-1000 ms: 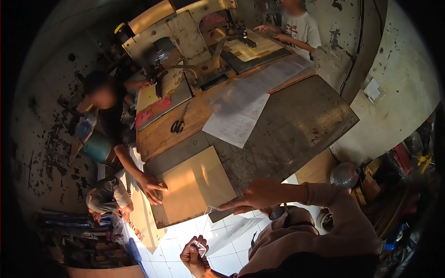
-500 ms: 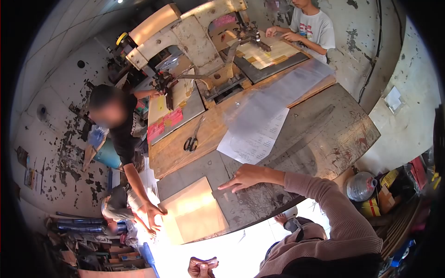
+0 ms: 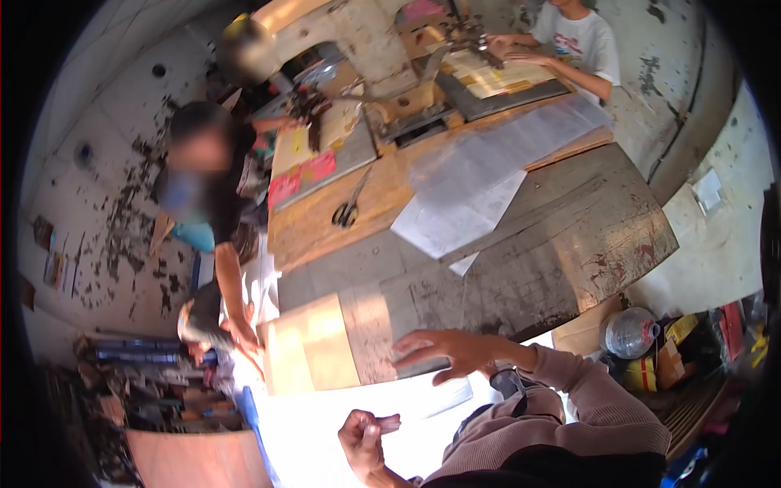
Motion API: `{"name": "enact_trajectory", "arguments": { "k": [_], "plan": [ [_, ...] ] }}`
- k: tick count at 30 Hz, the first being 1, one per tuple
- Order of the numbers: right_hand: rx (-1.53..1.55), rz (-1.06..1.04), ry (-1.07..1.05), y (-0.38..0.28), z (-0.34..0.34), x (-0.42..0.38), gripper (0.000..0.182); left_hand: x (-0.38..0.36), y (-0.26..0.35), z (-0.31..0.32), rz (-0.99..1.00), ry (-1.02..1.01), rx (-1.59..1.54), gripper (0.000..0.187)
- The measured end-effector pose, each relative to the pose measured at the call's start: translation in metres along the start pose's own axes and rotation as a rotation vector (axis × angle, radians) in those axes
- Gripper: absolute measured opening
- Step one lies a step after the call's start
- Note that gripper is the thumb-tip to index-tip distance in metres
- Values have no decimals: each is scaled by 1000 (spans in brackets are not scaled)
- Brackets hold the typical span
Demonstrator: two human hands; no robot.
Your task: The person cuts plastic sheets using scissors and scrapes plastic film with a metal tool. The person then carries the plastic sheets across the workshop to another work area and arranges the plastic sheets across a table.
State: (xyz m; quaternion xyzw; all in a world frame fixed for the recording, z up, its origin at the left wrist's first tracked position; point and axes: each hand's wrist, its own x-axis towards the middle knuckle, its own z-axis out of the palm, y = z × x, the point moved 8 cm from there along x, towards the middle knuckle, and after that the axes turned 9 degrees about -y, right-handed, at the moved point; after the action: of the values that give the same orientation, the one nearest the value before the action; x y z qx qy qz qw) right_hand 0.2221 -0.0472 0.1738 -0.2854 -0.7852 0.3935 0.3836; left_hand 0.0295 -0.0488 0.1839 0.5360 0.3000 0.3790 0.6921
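My right hand is held over the near edge of the grey table, with its fingers spread and nothing in them. Lower down, my left hand is closed round a small, pale, flat object, too small to name. Tan sheets lie at the table's left corner, to the left of my right hand. Farther off are white papers and a translucent plastic sheet.
Black scissors lie on the wooden board. A co-worker in black reaches to the tan sheets from the left. Another person in a white shirt works at the machine. A plastic bottle is at right.
My right hand has drawn back from the tan sheets towards me and spread its fingers. My left hand is raised a little. The view has shifted, and the co-worker's arm is lower.
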Motion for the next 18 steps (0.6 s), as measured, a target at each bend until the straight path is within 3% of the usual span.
{"name": "enact_trajectory", "arguments": {
  "k": [2, 4, 5, 6, 8, 9, 12, 13, 16, 18],
  "plan": [
    [253, -80, -55, -15, 29, -5, 57, 1, 4, 9, -64, 73, 70, 11],
    [306, -127, -46, -26, 46, -11, 58, -4, -2, 12, -90, 54, 44, 8],
    [437, -61, -62, -27, 54, -14, 63, -10, -8, 7, -70, 63, 26, 8],
    [566, 29, -49, -28, 59, -15, 88, -17, -11, 4, -49, 63, 9, 8],
    [784, -120, -42, -24, 78, -28, 76, -31, -3, 5, 4, 154, -72, 17],
    [844, -100, -28, -25, 86, -33, 75, -39, 0, 3, 25, 223, -105, 20],
    [596, 4, -89, -44, 98, -46, 62, -61, 6, -2, 126, 367, -181, 23],
    [426, 200, -66, -49, 98, -50, 39, -68, 5, -4, 141, 387, -203, 24],
    [387, 529, -98, -18, 129, -89, 23, -78, -2, -5, 140, 328, -230, 23],
    [463, 521, 64, -31, 130, -99, 22, -76, -12, 3, 79, 251, -245, 22]
  ]
}}
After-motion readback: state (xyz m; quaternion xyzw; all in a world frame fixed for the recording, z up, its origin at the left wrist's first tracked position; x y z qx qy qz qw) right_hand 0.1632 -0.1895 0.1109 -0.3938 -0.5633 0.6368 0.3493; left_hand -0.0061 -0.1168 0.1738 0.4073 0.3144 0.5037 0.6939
